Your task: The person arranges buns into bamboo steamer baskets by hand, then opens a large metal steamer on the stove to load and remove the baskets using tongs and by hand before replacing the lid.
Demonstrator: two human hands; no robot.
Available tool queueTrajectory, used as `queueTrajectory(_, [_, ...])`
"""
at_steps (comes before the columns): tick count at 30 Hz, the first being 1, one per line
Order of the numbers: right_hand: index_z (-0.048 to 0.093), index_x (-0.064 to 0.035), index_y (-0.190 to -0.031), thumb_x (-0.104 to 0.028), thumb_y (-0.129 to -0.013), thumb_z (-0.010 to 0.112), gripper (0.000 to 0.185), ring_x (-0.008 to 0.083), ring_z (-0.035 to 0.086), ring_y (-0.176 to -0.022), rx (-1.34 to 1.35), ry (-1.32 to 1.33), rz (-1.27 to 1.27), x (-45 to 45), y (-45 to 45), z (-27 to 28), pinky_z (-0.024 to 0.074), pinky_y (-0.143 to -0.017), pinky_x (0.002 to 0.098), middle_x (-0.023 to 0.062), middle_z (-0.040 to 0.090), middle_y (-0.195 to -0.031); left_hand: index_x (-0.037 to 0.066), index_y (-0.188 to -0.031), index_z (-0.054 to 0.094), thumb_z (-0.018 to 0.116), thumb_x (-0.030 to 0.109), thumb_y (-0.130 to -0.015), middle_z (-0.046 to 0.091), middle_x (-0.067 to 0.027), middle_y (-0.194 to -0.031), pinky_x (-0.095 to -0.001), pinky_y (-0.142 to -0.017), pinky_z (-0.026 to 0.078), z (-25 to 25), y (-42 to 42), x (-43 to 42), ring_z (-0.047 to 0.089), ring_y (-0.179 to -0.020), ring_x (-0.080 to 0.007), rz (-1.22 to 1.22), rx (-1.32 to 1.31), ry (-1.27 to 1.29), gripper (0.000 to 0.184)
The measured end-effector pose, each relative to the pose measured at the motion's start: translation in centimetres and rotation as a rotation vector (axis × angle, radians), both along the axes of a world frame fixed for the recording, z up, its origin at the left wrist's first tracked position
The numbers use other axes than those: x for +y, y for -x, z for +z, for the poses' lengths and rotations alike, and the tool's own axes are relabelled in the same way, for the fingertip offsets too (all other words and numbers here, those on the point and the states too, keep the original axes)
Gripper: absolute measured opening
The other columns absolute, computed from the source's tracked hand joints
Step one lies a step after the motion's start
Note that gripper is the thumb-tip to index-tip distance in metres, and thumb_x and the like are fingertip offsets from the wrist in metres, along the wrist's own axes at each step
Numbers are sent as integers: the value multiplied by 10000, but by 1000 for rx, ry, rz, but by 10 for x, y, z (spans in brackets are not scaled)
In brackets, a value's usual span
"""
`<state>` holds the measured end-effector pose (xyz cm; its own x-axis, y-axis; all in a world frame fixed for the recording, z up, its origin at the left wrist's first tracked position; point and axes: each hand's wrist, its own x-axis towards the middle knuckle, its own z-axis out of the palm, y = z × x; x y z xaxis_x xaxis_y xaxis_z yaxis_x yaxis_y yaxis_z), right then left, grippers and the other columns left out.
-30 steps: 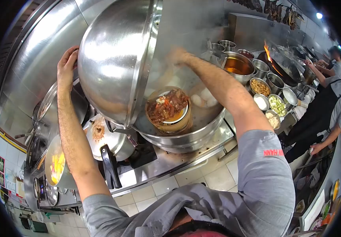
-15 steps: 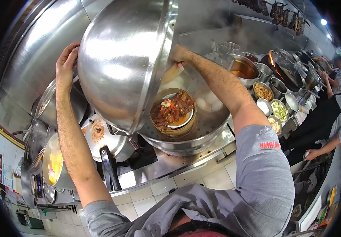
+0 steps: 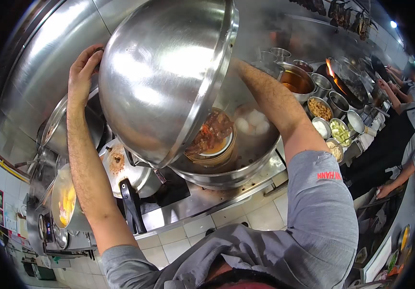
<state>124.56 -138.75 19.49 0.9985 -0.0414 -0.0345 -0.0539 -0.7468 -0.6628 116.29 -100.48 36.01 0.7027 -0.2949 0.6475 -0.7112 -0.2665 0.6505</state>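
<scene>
My left hand [image 3: 84, 67] is closed round the handle of a big domed steel lid [image 3: 161, 79], holding it tilted up over a wide steamer [image 3: 212, 180]. My right forearm [image 3: 274, 98] reaches in behind the lid's rim; the right hand itself is hidden there. Inside the steamer stands a round bamboo basket [image 3: 222, 159] with a white dish of dark red-brown meat [image 3: 212, 135], partly covered by the lid. Several pale round eggs or buns [image 3: 253, 123] sit beside the basket. Steam rises at the back.
A lidded pan [image 3: 121, 164] with a black handle and a pot of yellow food [image 3: 67, 200] stand at left. Right are a pot of brown liquid [image 3: 296, 82], several small ingredient tins [image 3: 320, 110] and a wok with flame [image 3: 342, 82]. Co-workers [image 3: 404, 120] stand at far right.
The lid has shifted right, covering more of the meat dish. My right hand has gone from view behind it, and the pale round things show more fully.
</scene>
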Motion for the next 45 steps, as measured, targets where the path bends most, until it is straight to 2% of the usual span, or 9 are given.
queueTrajectory(1, [615,-38,-757,-225,-833,496,234,155,499,-390,3,-3,1,3,3,8,395,-345,304,64,540,-495,62,-1132,592,546,253,-873,618,-24,-1032,-255,-793,421,0,-2,0,556,-949,-101,-12,-6,0,324])
queueTrajectory(2, [611,-37,-748,-243,-831,503,247,154,494,-384,-14,235,116,9,5,16,394,-343,304,65,538,-489,62,-1132,592,546,253,-873,618,-24,-1032,-255,-793,421,-1,-4,1,556,-949,-101,-11,-3,-3,324])
queueTrajectory(4, [597,-13,-669,-215,-823,514,267,150,475,-361,-71,-210,66,14,37,29,381,-326,306,85,538,-478,66,-1133,594,544,264,-874,620,-20,-1021,-249,-786,422,-1,-7,4,559,-931,-99,-37,12,33,329])
queueTrajectory(8, [569,28,-674,-91,-797,488,190,145,444,-331,-38,-14,109,39,60,46,354,-302,290,99,528,-488,67,-1133,595,536,258,-881,622,-14,-1003,-241,-781,420,-3,-11,14,559,-907,-93,-25,33,59,322])
queueTrajectory(15, [561,34,-649,-106,-793,493,212,137,413,-322,174,-70,100,57,66,37,325,-286,274,101,510,-476,68,-1133,595,525,283,-886,622,-15,-990,-240,-797,408,-8,-15,23,550,-905,-87,22,80,145,335])
queueTrajectory(24, [551,44,-615,-44,-753,527,165,148,431,-330,96,-100,39,44,78,35,302,-265,277,115,509,-469,62,-1124,601,544,286,-870,623,-34,-1013,-268,-831,405,-4,-10,9,552,-948,-118,20,36,76,343])
queueTrajectory(34, [587,17,-720,-101,-769,536,138,119,471,-358,117,-349,42,24,74,35,329,-279,243,98,553,-525,55,-1139,592,556,260,-871,622,-19,-1026,-243,-791,427,-3,-16,-5,559,-917,-98,-78,21,31,339])
queueTrajectory(40, [592,19,-720,-116,-790,516,170,124,474,-350,213,-142,82,21,35,11,354,-290,249,85,563,-523,51,-1131,600,565,255,-867,627,-18,-1007,-234,-774,427,1,-11,-13,554,-910,-92,-46,-39,-63,335])
queueTrajectory(45, [596,20,-675,-97,-785,519,178,123,450,-336,130,-211,110,26,67,29,329,-279,250,89,529,-483,53,-1120,606,565,245,-866,627,-12,-995,-228,-760,418,1,-13,-7,552,-887,-89,-58,-5,-11,321])
